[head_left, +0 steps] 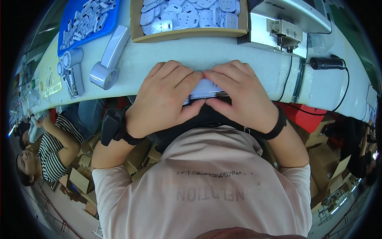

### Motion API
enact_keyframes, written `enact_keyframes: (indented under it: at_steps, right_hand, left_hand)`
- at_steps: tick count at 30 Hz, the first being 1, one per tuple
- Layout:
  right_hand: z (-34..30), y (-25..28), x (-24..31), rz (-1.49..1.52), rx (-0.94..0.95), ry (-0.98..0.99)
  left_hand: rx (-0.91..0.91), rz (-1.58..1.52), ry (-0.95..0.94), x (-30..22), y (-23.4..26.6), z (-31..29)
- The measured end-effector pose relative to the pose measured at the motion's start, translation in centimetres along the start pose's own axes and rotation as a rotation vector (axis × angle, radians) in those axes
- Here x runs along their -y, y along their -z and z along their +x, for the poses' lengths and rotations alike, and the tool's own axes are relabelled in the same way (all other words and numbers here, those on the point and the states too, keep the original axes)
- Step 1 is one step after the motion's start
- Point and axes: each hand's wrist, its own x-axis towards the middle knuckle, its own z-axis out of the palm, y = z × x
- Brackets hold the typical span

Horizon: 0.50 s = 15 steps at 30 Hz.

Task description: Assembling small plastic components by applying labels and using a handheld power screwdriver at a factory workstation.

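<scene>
Both hands meet at the front edge of the white table, gripping a pale lavender plastic casing (204, 87) between them. My left hand (169, 93) has its fingers over the casing's left end, with the thumb pressed along the near side. At the right end, my right hand (242, 93) does the same, and the two thumb tips almost touch. Most of the casing lies hidden under the fingers. Left of my hands rests a lavender handheld device with a round head (105, 73). Beside it stands a similar piece (72, 73) with metal-coloured parts showing.
A cardboard box (191, 36) full of lavender plates stands ahead, next to a blue tray (61, 49) of small clip-like parts. At right are a metal bench machine (294, 24) and a black corded tool (326, 63). Below sits a red bin (304, 115); a striped-shirted person (59, 147) is at left.
</scene>
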Motion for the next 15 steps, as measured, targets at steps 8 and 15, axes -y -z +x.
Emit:
enact_keyframes:
  at_steps: [8, 15]
  right_hand:
    - [0.5, 0.9, -0.3, 0.031, 0.066, 0.001]
    - [1.3, 1.3, -1.4, 0.181, 0.093, -0.024]
  left_hand:
    - [0.028, -0.05, -0.02, 0.7, 0.3, 0.3]
    - [0.048, 0.006, 0.002, -0.1, 2.2, 1.1]
